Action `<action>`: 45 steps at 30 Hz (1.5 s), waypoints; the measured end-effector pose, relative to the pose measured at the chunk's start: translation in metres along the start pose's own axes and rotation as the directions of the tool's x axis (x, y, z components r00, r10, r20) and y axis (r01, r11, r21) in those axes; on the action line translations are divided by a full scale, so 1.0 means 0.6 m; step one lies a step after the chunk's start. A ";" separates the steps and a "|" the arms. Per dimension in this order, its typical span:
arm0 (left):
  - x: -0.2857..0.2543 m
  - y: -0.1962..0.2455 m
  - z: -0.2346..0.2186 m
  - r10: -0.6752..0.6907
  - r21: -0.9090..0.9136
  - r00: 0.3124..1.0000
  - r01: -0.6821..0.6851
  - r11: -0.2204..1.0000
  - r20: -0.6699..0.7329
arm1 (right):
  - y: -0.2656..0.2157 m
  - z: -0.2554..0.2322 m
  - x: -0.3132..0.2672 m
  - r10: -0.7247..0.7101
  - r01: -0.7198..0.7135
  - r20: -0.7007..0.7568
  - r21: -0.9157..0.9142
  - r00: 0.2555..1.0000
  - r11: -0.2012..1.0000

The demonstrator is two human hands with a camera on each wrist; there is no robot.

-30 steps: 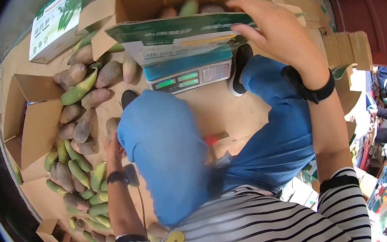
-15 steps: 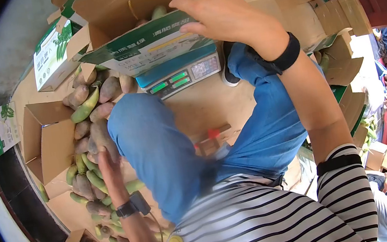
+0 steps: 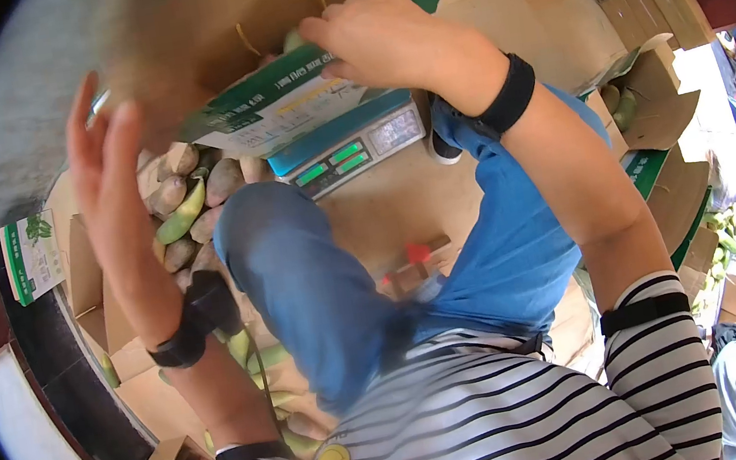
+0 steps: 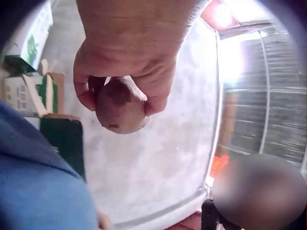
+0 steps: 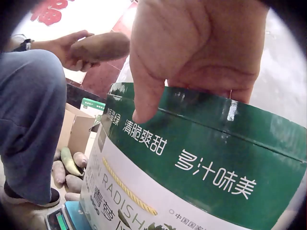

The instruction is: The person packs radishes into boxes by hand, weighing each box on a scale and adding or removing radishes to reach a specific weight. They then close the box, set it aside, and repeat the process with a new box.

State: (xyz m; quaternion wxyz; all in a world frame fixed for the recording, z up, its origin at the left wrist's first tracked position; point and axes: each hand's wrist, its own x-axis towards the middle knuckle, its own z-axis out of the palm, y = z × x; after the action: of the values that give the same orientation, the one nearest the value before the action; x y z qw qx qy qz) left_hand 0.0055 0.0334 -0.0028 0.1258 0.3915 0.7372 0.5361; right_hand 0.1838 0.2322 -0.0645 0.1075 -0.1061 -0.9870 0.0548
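Observation:
In the left wrist view my left hand [image 4: 129, 52] grips a brownish-purple radish [image 4: 121, 108] by its sides, end on to the camera. The right wrist view shows the same radish [image 5: 100, 47] lying lengthwise in the left hand [image 5: 67, 51], beside the box. My right hand [image 5: 196, 52] pinches the upper edge of the green and white carton [image 5: 201, 163], thumb on its printed outside. In the head view that carton [image 3: 274, 111] stands on the blue-topped scale [image 3: 356, 148], tilted, with a pale green radish partly visible inside. The left hand [image 3: 118, 210] is raised at the carton's left.
Radishes [image 3: 180, 210] lie piled on the floor left of the scale. An open brown carton [image 3: 95, 280] stands at the far left. More open cartons [image 3: 653, 102] are at the right. A red-handled tool [image 3: 416, 266] lies between the legs.
My left hand has risen from the radish pile with a radish, up towards the carton. The right hand keeps its hold on the carton's edge.

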 end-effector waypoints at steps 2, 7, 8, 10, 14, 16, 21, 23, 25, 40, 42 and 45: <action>0.001 -0.012 0.023 0.083 -0.059 0.997 -0.082 0.995 0.002 | -0.004 -0.005 0.002 0.033 -0.034 0.026 0.015 0.999 0.999; -0.075 -0.008 0.028 0.097 0.178 0.973 -0.135 0.975 0.209 | 0.000 -0.002 -0.007 0.021 -0.023 0.037 0.032 0.999 0.999; -0.087 0.003 0.027 0.096 0.181 0.974 -0.134 0.974 0.206 | -0.001 -0.001 -0.007 0.005 -0.005 0.000 0.029 1.000 1.000; -0.100 0.023 0.025 0.064 0.159 0.944 -0.121 0.980 0.325 | -0.001 -0.006 -0.007 0.026 -0.031 0.076 0.061 0.997 0.998; -0.082 0.082 0.035 0.114 0.012 0.969 -0.120 0.993 0.217 | 0.001 -0.003 -0.010 0.040 -0.047 0.100 0.067 0.994 0.997; -0.061 0.112 0.044 0.048 0.033 0.981 -0.055 0.998 0.188 | 0.001 -0.006 -0.011 0.045 -0.053 0.115 0.076 0.992 0.996; 0.018 0.077 0.096 0.207 -0.006 0.924 -0.217 0.976 0.322 | 0.012 -0.012 -0.016 0.024 -0.023 -0.045 0.031 0.999 0.999; 0.042 0.016 0.111 0.116 0.085 0.907 -0.163 0.983 0.405 | 0.016 -0.022 -0.019 0.021 -0.018 -0.093 0.035 0.995 0.999; 0.039 -0.011 0.117 0.030 0.168 0.876 -0.125 0.978 0.481 | 0.020 -0.029 -0.024 0.034 -0.030 -0.148 0.029 0.988 0.999; 0.021 -0.057 0.134 0.158 0.617 0.847 -0.486 0.619 0.508 | 0.021 -0.015 -0.025 0.020 -0.020 -0.001 -0.043 1.000 0.999; 0.024 -0.060 0.134 0.197 0.606 0.844 -0.501 0.617 0.498 | 0.022 -0.014 -0.026 0.018 -0.018 0.000 -0.049 1.000 0.999; 0.027 -0.060 0.136 0.179 0.608 0.832 -0.514 0.606 0.525 | 0.018 -0.015 -0.021 0.019 -0.018 0.053 -0.020 0.998 1.000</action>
State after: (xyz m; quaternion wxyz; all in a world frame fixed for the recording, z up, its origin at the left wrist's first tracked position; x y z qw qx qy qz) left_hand 0.0284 0.0972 -0.0634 0.0030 0.6504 0.7506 0.1167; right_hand 0.1997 0.2407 -0.0598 0.0794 -0.1149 -0.9890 0.0490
